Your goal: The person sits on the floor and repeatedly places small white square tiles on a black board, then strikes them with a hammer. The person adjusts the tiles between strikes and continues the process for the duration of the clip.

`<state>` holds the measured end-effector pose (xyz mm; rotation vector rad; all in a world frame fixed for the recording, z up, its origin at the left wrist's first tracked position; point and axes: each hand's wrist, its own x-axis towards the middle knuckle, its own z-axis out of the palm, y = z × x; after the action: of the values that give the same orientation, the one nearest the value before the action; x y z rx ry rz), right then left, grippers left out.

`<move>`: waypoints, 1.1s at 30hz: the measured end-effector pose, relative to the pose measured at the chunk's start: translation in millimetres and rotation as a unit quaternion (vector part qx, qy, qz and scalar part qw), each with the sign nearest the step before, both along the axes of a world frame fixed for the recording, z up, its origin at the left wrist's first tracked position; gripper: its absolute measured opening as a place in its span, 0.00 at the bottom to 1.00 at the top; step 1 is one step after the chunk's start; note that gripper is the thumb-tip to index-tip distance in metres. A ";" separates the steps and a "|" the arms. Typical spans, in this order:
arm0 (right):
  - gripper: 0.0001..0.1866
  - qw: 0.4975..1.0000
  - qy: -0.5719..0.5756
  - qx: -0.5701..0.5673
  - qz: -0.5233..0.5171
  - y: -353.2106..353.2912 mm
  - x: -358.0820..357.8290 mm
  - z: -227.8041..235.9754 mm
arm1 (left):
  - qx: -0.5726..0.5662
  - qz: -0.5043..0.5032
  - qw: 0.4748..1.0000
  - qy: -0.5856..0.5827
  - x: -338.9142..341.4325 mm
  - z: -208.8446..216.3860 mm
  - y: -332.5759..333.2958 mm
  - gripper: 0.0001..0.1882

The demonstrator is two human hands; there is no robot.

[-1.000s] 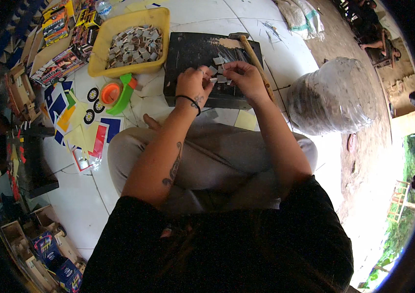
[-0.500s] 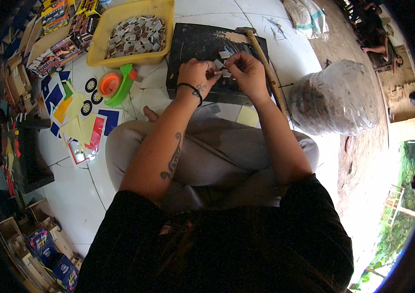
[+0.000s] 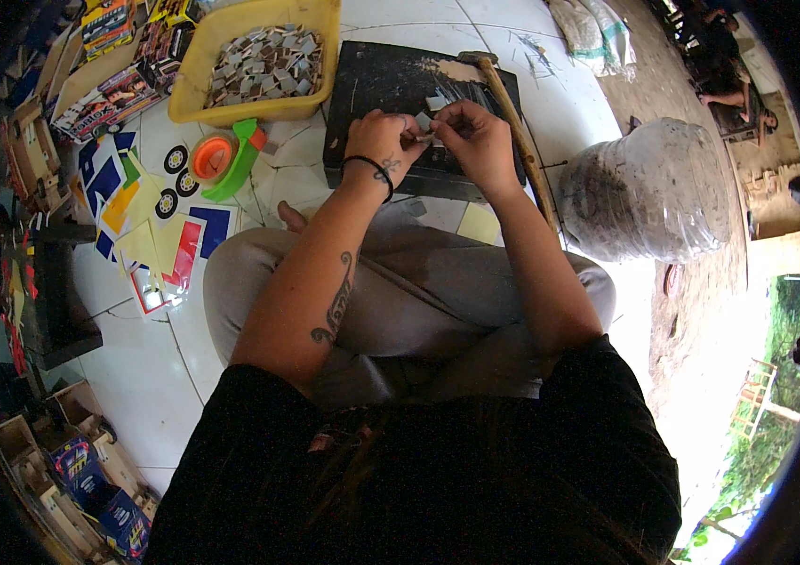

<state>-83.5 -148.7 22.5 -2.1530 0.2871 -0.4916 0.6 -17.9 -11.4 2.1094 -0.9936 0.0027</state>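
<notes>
Over a black wooden block [image 3: 348,89], my left hand [image 3: 383,146] and my right hand [image 3: 475,146] meet with thumbs and forefingers pinched together. Between the fingertips is a small grey square piece [image 3: 424,122]; both hands appear to grip it, though the fingers cover part of it. Another small pale piece [image 3: 436,102] lies on the block just beyond them. Close behind my right hand are several thin metal nails or strips [image 3: 466,92]. A hammer [image 3: 520,132] with a wooden handle lies along the block's right side.
A yellow tub [image 3: 184,94] full of similar square pieces stands at the far left. Near it are a green tape dispenser [image 3: 240,174], black toy wheels [image 3: 167,204] and coloured sheets [image 3: 136,247]. A bulging plastic-wrapped sack [image 3: 645,193] stands at the right.
My hands stay together over the block with only small finger movements. The grey piece between them shifts slightly, and the whole view moves a little.
</notes>
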 end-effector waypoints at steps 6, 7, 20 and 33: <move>0.04 0.998 0.008 -0.056 0.000 3.9 -2.0 6.4 | 0.057 0.010 0.997 0.044 -2.4 5.0 1.4 0.07; 0.05 0.998 0.003 -0.069 0.001 4.5 -2.1 7.0 | 0.058 0.008 0.997 0.045 -2.3 5.6 1.4 0.07; 0.05 0.991 -0.016 -0.131 0.029 6.2 -2.3 11.7 | 0.003 0.003 1.000 -0.030 -1.6 1.9 1.8 0.11; 0.06 0.994 -0.021 -0.102 0.019 4.1 -2.2 8.7 | 0.050 0.003 0.998 0.033 -1.3 3.2 0.5 0.07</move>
<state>-85.8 -144.7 31.2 -2.3393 0.1796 -0.5640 -0.7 -17.5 -8.2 2.1890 -0.9670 -0.1155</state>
